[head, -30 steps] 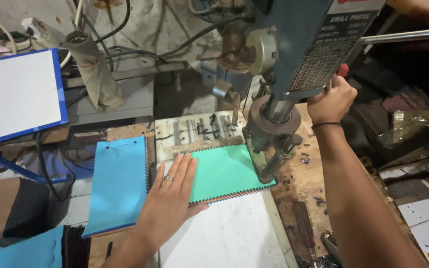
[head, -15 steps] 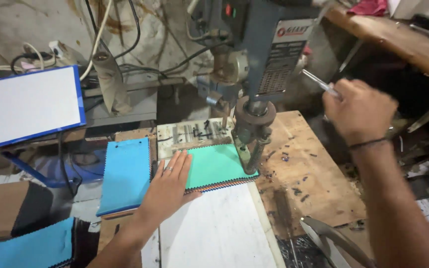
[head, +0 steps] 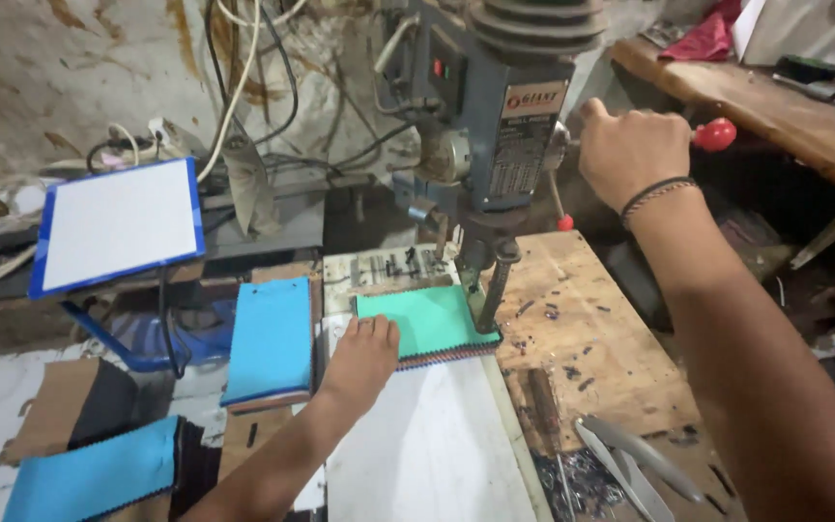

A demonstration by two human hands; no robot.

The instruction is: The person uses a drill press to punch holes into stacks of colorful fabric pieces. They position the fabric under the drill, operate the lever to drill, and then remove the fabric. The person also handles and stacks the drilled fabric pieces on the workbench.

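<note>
My left hand [head: 363,356] lies flat on the left edge of a green-covered pad [head: 429,323] with a zigzag-cut edge, pressing it onto the white work surface [head: 427,445]. The pad's far right corner sits under the spindle of a blue-grey drill press [head: 491,145]. My right hand [head: 632,153], with a dark band on the wrist, is closed around the press's feed lever, whose red knob [head: 715,134] sticks out to the right.
A stack of blue-covered pads [head: 271,340] lies left of my left hand; another blue piece [head: 89,474] sits at the bottom left. A blue-edged white board [head: 118,224] stands at the back left. Scissors [head: 630,454] and shavings rest on the wooden bench [head: 582,319].
The view has tilted upward. My right hand has gone from below the press head to gripping the lever near the red knob. My left hand stays on the green pad.
</note>
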